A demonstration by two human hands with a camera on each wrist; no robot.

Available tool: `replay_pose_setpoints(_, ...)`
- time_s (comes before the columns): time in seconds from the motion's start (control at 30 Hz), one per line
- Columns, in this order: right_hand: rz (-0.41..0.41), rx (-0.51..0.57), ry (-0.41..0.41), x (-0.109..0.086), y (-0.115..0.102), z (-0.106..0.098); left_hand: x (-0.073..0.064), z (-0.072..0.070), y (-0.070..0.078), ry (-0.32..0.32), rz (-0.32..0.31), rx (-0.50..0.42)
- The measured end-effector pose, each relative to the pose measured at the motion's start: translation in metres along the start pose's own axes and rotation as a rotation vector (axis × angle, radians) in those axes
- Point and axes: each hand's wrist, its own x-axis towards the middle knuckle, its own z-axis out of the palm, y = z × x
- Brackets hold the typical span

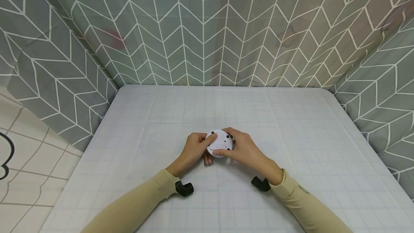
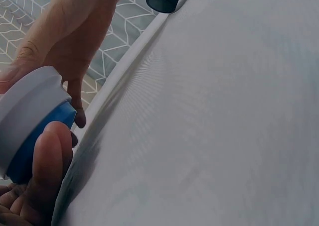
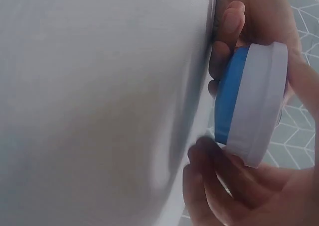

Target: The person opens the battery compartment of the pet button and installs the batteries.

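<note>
A round white device [image 1: 220, 145] with a blue underside is held between both hands over the middle of the table. Its white face, turned up, has a patch of small holes, several dark round feet and a cover line near its lower edge. My left hand [image 1: 193, 147] grips it from the left, thumb lying on the holed face and fingers underneath. From the right, my right hand [image 1: 246, 149] holds the rim between thumb and fingers. In the left wrist view, left fingertips [image 2: 49, 151] press against the blue side [image 2: 37, 144]. Right fingers [image 3: 214, 173] curl near the rim in the right wrist view.
A white cloth with a faint grid covers the table [image 1: 155, 118]. Grey curtains [image 1: 213, 31] with white chevron lines enclose the back and sides. Black wrist cameras [image 1: 184, 188] sit at both sleeve cuffs. White tiles [image 1: 29, 168] show at the left.
</note>
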Motion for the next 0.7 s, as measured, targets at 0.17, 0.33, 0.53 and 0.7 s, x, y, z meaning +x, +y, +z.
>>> replay_pose_setpoints(0.17, 0.033, 0.052, -0.059, 0.0010, 0.0055, 0.0003, -0.0003, 0.0002, 0.0004, -0.004, 0.004, -0.002)
replay_pose_setpoints(0.33, 0.042, 0.065, -0.072, 0.0026, 0.0081, 0.0004, 0.0003, 0.0004, 0.0001, -0.014, 0.013, -0.005)
replay_pose_setpoints(0.53, 0.044, 0.089, -0.088, 0.0026, 0.0095, -0.0002, 0.0009, 0.0004, -0.0006, -0.015, 0.016, -0.001)
replay_pose_setpoints(0.7, 0.035, 0.101, -0.102, 0.0036, 0.0108, 0.0012, 0.0008, 0.0007, -0.0003, -0.004, 0.025, 0.022)
